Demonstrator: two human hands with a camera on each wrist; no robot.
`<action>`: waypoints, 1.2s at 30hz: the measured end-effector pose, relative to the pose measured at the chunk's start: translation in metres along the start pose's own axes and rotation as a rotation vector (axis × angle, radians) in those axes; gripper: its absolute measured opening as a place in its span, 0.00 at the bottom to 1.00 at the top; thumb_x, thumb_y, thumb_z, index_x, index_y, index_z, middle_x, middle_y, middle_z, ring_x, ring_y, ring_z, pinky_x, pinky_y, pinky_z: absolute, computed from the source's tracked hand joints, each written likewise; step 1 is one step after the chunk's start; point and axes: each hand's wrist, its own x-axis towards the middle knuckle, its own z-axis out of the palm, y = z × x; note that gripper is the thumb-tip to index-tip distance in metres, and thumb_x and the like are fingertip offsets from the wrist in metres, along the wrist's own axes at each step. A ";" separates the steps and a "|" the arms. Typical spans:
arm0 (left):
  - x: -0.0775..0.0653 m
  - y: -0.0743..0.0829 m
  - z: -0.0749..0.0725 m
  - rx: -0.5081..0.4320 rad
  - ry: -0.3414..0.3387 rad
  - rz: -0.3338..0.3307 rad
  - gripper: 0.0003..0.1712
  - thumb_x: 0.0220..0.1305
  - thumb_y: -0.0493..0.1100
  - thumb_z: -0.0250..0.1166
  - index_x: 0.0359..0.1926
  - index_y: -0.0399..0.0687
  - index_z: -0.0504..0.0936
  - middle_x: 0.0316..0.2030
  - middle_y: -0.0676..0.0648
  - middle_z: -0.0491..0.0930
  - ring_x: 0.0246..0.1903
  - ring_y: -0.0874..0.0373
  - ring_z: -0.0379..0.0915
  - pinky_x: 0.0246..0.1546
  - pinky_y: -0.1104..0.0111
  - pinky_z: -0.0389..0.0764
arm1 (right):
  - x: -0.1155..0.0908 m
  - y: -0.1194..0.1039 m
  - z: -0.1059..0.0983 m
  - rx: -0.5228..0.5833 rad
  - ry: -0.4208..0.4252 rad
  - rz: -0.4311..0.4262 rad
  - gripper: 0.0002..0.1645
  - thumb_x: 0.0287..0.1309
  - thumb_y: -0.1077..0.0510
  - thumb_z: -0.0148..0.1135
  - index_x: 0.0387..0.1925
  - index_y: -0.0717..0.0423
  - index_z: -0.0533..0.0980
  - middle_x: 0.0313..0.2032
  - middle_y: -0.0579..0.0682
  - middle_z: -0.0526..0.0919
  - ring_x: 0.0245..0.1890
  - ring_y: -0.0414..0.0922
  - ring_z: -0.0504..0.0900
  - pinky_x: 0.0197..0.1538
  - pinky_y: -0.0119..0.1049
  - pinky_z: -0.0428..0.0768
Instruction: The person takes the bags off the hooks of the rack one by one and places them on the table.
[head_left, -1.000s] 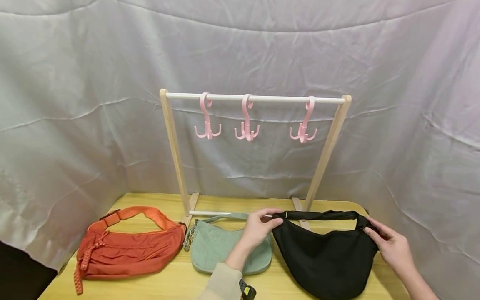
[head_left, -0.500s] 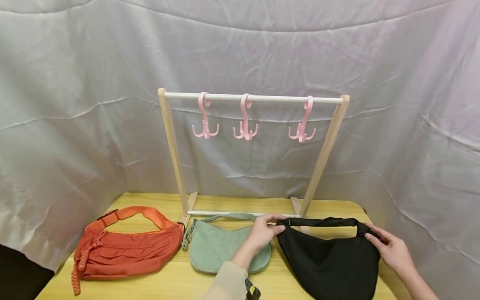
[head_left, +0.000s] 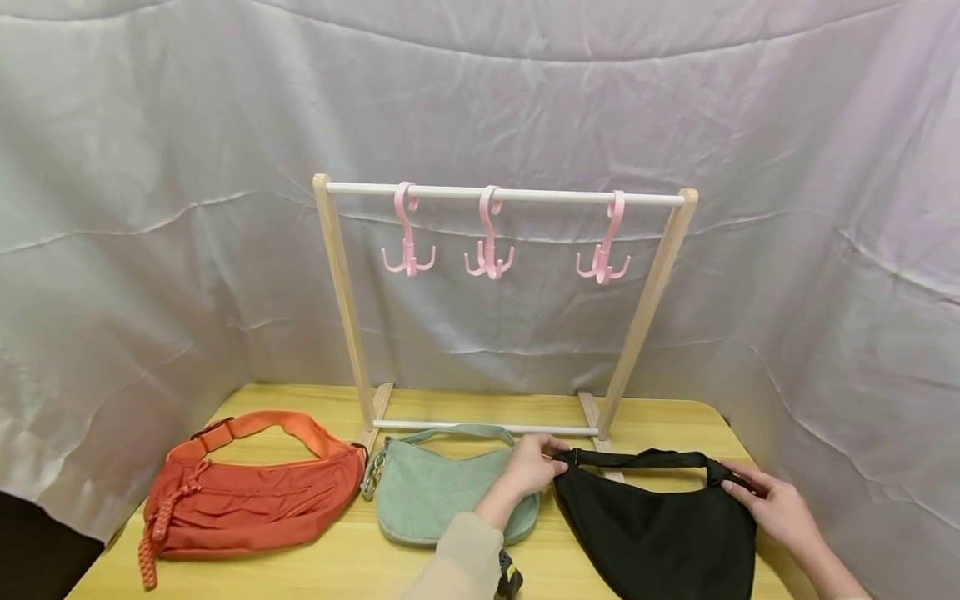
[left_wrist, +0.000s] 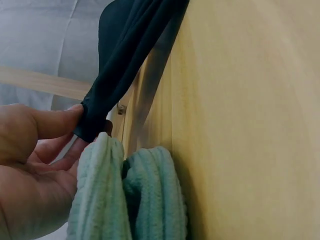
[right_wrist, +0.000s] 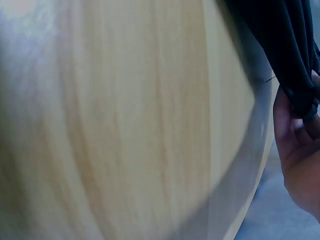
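Observation:
A black shoulder bag (head_left: pixel 663 533) lies at the table's right, its strap (head_left: pixel 645 458) arching toward the rack. My left hand (head_left: pixel 531 465) pinches the bag's upper left corner between thumb and fingers; the left wrist view shows the black cloth (left_wrist: pixel 117 70) between them. At the upper right corner my right hand (head_left: pixel 776 504) pinches the strap end, also seen as gathered black fabric (right_wrist: pixel 295 65) in the right wrist view. A green corduroy bag (head_left: pixel 442 492) lies partly under my left forearm; its ribbed edge (left_wrist: pixel 100 190) is beside that hand.
A red-orange bag (head_left: pixel 255 508) with a braided cord lies at the left of the wooden table (head_left: pixel 337 575). Behind the bags stands a wood-framed rack (head_left: pixel 341 292), its white bar (head_left: pixel 555 196) carrying three pink hooks (head_left: pixel 489 242). Grey cloth (head_left: pixel 187 292) hangs around the table.
Both hands have lowered the top of the black bag toward the table, closer to me. The left hand has shifted slightly right, and the grips stay the same.

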 end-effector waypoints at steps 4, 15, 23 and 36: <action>0.001 -0.001 0.002 0.043 -0.004 -0.023 0.10 0.62 0.30 0.72 0.44 0.42 0.88 0.37 0.49 0.85 0.35 0.61 0.80 0.36 0.69 0.81 | 0.000 0.003 0.002 -0.003 -0.051 0.019 0.32 0.72 0.44 0.65 0.64 0.63 0.78 0.59 0.73 0.79 0.56 0.69 0.80 0.42 0.39 0.81; 0.001 -0.001 0.006 0.121 0.003 -0.075 0.10 0.62 0.30 0.72 0.43 0.43 0.88 0.35 0.50 0.84 0.37 0.58 0.80 0.39 0.67 0.81 | 0.002 0.004 0.006 -0.022 -0.099 0.037 0.34 0.73 0.43 0.63 0.68 0.62 0.76 0.59 0.74 0.79 0.51 0.62 0.84 0.40 0.38 0.81; 0.001 -0.001 0.009 0.100 0.010 -0.090 0.10 0.61 0.29 0.74 0.42 0.43 0.88 0.35 0.49 0.83 0.36 0.60 0.78 0.39 0.67 0.82 | 0.000 0.009 0.007 -0.018 -0.107 0.030 0.36 0.73 0.41 0.62 0.69 0.63 0.74 0.62 0.76 0.75 0.57 0.70 0.80 0.50 0.55 0.84; 0.000 -0.004 0.012 0.053 0.005 -0.065 0.14 0.64 0.32 0.72 0.50 0.39 0.85 0.42 0.45 0.85 0.43 0.51 0.83 0.44 0.62 0.84 | 0.000 0.008 0.005 -0.005 -0.139 0.084 0.38 0.73 0.40 0.61 0.70 0.63 0.73 0.63 0.74 0.76 0.56 0.68 0.81 0.51 0.59 0.83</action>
